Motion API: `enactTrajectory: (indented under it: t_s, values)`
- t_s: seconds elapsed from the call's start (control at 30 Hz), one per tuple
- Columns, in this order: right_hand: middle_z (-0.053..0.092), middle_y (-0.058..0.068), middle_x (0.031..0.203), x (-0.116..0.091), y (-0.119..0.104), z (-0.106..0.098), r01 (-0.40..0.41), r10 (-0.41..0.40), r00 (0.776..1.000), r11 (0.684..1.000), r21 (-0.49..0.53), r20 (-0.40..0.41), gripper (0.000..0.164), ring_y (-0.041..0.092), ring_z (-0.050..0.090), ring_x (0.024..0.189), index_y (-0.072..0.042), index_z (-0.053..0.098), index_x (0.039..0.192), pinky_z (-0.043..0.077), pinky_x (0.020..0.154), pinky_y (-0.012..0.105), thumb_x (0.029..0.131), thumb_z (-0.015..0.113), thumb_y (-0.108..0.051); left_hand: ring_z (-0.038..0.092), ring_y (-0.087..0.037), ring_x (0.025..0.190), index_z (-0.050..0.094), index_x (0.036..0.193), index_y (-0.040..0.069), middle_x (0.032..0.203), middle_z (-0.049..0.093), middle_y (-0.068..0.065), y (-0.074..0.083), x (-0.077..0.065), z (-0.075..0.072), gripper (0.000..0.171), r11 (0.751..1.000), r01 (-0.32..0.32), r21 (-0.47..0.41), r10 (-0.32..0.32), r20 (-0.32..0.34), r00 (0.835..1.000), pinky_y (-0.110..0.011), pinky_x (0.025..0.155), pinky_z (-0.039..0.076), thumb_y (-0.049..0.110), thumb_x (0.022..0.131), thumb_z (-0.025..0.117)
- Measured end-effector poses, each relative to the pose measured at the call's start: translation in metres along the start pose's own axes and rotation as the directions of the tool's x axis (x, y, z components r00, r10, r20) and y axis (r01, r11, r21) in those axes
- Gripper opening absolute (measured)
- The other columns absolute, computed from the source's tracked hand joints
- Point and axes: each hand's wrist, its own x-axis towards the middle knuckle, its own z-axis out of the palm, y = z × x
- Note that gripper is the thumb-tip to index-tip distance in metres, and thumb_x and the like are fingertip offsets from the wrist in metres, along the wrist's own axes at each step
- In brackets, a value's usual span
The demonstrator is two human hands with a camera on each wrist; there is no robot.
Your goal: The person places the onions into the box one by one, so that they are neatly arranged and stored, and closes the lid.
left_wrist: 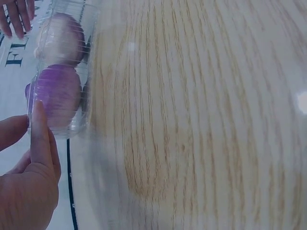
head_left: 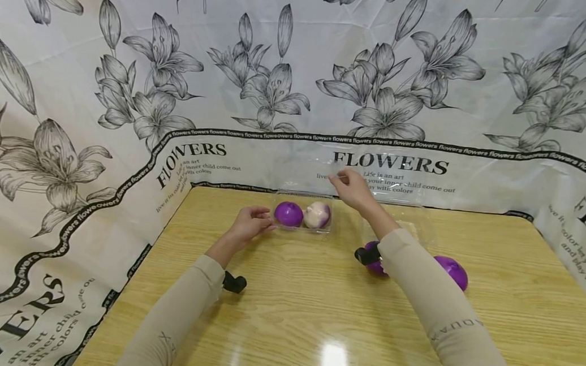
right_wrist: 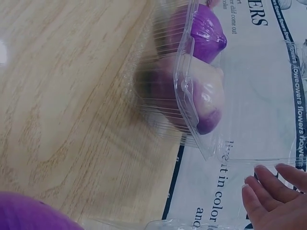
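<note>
The left hand [head_left: 250, 224], fingers extended, touches the clear clamshell [head_left: 301, 229]; this holds two onions [head_left: 288, 214] at the table's [head_left: 284, 301] back edge, where a hard push might tip it; beyond, the right hand [head_left: 354, 192], loosely bent, grasps nothing visible; the right-wrist view shows the lid rim [right_wrist: 264, 160] nearby, faint from the head.

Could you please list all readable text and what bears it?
"FLOWERS": cloth.
"Life is an art", "live it in color", "your inner child come out", "play with colors": same cloth.
"flowers": cloth's black band.
"AQUA X": right sleeve.
"X": left sleeve; other letters unreadable.
Left clear container: nothing readable.
</note>
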Motion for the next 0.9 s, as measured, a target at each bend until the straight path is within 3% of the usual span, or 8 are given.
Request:
enactTrajectory:
  t_s: [0.23, 0.47, 0.67, 0.9]
  values:
    - [0.05, 0.023, 0.147, -0.008, -0.002, -0.003, 0.017, -0.017, 1.0, 1.0, -0.021, 0.01, 0.07, 0.039, 0.046, 0.137, 0.003, 0.046, 0.147, 0.043, 0.118, 0.055, 0.106, 0.045, -0.054, 0.064, -0.018, 0.088, 0.045, 0.144, -0.013, 0.107, 0.052, -0.015, 0.0, 0.002, 0.0, 0.047, 1.0, -0.016, 0.0, 0.016, 0.003, 1.0, -0.029, 0.094, 0.063, -0.013, 0.098, 0.055]
    - [0.051, 0.025, 0.148, -0.013, 0.0, -0.003, 0.011, -0.011, 1.0, 0.999, -0.035, 0.003, 0.082, 0.044, 0.046, 0.137, 0.004, 0.048, 0.147, 0.04, 0.118, 0.059, 0.105, 0.032, -0.065, 0.064, -0.018, 0.089, 0.045, 0.144, -0.013, 0.109, 0.052, -0.015, -0.001, 0.001, -0.001, 0.045, 1.0, -0.018, 0.014, 0.018, 0.001, 1.0, -0.033, 0.099, 0.061, -0.012, 0.099, 0.055]
    - [0.052, 0.024, 0.148, -0.019, 0.002, -0.001, -0.008, 0.009, 1.0, 0.999, -0.041, 0.012, 0.082, 0.045, 0.044, 0.14, 0.002, 0.049, 0.147, 0.035, 0.121, 0.061, 0.106, 0.023, -0.064, 0.065, -0.019, 0.089, 0.045, 0.143, -0.013, 0.107, 0.051, -0.014, 0.001, -0.003, -0.001, 0.045, 1.0, -0.011, 0.018, 0.011, 0.003, 1.0, -0.031, 0.096, 0.062, -0.012, 0.099, 0.055]
    - [0.048, 0.025, 0.151, -0.025, 0.002, 0.001, 0.013, -0.013, 1.0, 0.999, -0.035, 0.021, 0.074, 0.044, 0.042, 0.142, 0.004, 0.049, 0.147, 0.034, 0.122, 0.06, 0.109, 0.028, -0.056, 0.065, -0.018, 0.087, 0.046, 0.142, -0.013, 0.105, 0.053, -0.013, -0.001, -0.001, 0.0, 0.044, 1.0, -0.014, 0.017, 0.014, 0.0, 1.0, -0.029, 0.094, 0.063, -0.012, 0.099, 0.055]
